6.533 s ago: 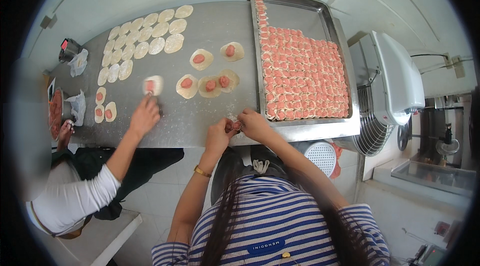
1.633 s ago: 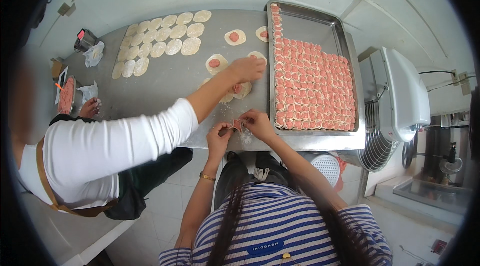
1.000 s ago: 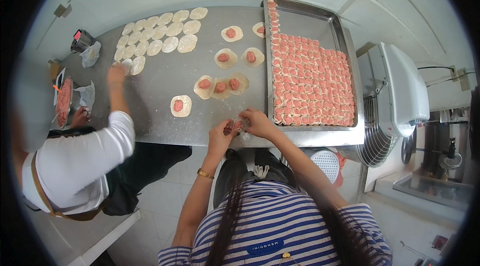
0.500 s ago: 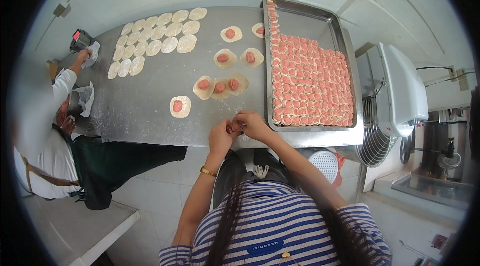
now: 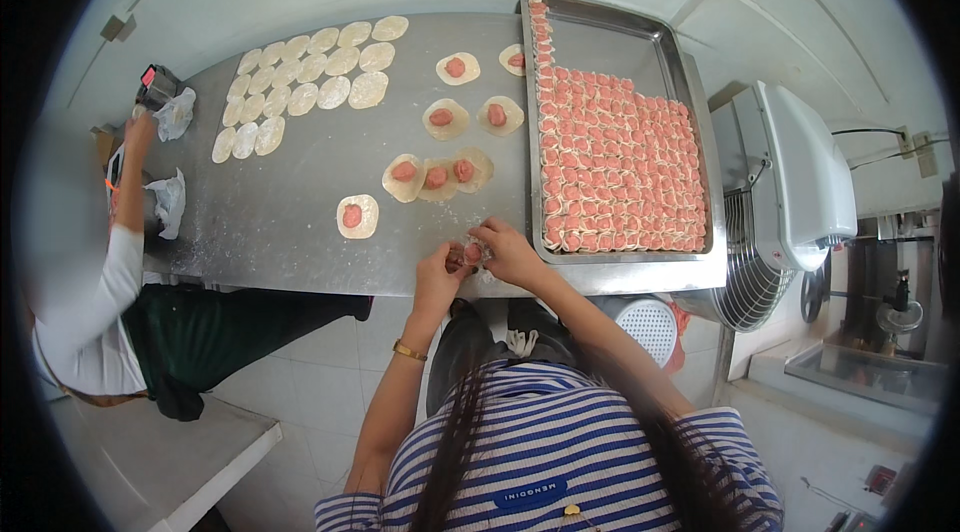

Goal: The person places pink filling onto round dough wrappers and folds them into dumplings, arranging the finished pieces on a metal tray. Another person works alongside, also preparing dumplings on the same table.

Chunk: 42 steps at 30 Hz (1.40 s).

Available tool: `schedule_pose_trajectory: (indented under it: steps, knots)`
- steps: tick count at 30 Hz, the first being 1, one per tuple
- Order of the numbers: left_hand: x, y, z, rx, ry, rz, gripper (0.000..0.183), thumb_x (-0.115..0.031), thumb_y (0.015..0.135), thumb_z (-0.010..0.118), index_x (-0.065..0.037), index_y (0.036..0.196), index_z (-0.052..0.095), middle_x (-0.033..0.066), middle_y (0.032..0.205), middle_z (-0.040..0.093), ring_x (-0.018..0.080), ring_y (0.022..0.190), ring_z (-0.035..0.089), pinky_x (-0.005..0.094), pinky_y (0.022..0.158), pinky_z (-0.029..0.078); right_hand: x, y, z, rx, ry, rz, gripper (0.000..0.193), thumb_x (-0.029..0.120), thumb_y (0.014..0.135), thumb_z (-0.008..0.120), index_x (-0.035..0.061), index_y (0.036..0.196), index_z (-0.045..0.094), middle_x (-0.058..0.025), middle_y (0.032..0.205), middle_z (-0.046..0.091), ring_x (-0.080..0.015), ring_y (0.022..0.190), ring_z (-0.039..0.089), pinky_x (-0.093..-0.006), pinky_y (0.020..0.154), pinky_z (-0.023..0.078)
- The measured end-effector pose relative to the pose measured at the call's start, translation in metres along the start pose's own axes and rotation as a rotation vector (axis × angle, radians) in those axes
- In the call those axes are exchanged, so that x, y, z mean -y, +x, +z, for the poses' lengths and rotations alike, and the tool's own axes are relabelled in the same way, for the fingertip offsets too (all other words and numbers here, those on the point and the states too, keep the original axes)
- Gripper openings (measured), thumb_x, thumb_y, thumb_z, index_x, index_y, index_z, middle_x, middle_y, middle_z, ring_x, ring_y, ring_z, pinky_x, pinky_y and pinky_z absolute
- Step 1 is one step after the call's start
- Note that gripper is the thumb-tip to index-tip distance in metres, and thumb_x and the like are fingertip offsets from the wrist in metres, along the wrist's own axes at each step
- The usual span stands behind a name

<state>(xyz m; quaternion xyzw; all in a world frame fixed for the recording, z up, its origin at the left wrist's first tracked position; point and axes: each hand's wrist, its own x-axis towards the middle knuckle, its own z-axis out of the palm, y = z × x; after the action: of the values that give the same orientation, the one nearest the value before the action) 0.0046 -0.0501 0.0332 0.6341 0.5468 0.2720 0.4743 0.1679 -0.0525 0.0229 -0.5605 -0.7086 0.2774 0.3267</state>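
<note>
Both hands meet over the front edge of the steel table. Between the fingers of my left hand (image 5: pixel 440 276) and my right hand (image 5: pixel 511 253) sits a small dumpling (image 5: pixel 473 254), its pink meat filling showing and its wrapper partly covered by fingers. To the left lies a round dough wrapper with filling (image 5: pixel 354 217). Beyond my hands, three overlapping wrappers topped with meat (image 5: pixel 437 180) lie flat, with several more single ones farther back. On the right, a large metal tray (image 5: pixel 533 147) holds close-set rows of open-topped dumplings; its far right part shows bare metal.
Rows of plain dough wrappers (image 5: pixel 300 100) cover the table's back left. A co-worker's arm (image 5: pixel 130 192) reaches toward a dark container (image 5: pixel 158 84) and white bags (image 5: pixel 170 204) at the left end. A white mixer (image 5: pixel 790 182) with a wire guard stands right of the tray.
My fingers have spread slightly around the dumpling, so more of its meat shows. The co-worker has leaned back, and their forward hand has shifted left toward the dark container.
</note>
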Motion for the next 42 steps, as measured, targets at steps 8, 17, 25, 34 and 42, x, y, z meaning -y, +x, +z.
schedule_pose_trajectory:
  steps: [8,17,25,34,42]
  knots:
    - [0.000,0.003,-0.001,-0.013,0.091,0.057,0.020,-0.005,0.072,0.072,0.001,0.088,0.060,0.0127,0.078,0.067,0.0222,0.071,0.066,0.0315,0.065,0.051,0.009,0.002,-0.005,0.017,0.031,0.008,0.023,-0.005,0.069,0.059,0.0013,0.091,0.063,-0.0138,0.087,0.059,-0.0355,0.084,0.060,-0.0405,0.073,0.049]
    - [0.010,0.003,-0.003,-0.045,0.099,0.034,0.024,-0.004,0.072,0.071,0.001,0.092,0.060,0.0136,0.085,0.066,0.0229,0.075,0.065,0.0323,0.066,0.050,0.006,0.004,-0.005,0.115,0.000,0.002,0.033,-0.005,0.070,0.056,0.0041,0.101,0.060,-0.0146,0.098,0.057,-0.0361,0.092,0.056,-0.0415,0.078,0.047]
    - [0.076,-0.010,-0.068,-0.629,0.259,-0.129,0.020,-0.007,0.080,0.061,0.002,0.098,0.061,0.0121,0.085,0.064,0.0192,0.075,0.060,0.0311,0.071,0.048,-0.003,0.003,0.003,0.205,0.025,-0.031,0.033,-0.002,0.068,0.062,0.0034,0.101,0.062,-0.0112,0.091,0.057,-0.0300,0.087,0.059,-0.0388,0.075,0.049]
    - [0.094,0.026,-0.114,-0.862,0.532,-0.248,0.031,-0.017,0.078,0.069,0.005,0.097,0.059,0.0164,0.085,0.061,0.0290,0.075,0.059,0.0385,0.070,0.047,-0.114,0.071,-0.204,-0.398,0.180,0.221,0.035,0.002,0.068,0.069,0.0070,0.103,0.066,-0.0105,0.096,0.066,-0.0222,0.086,0.064,-0.0312,0.074,0.052]
    - [0.058,0.045,-0.100,-0.916,0.405,-0.561,0.028,-0.025,0.078,0.068,0.001,0.089,0.067,0.0151,0.087,0.068,0.0315,0.083,0.065,0.0397,0.076,0.048,-0.239,0.132,-0.325,-0.389,-0.245,0.471,0.031,0.010,0.066,0.068,0.0079,0.097,0.068,-0.0161,0.091,0.066,-0.0313,0.086,0.063,-0.0364,0.074,0.050]
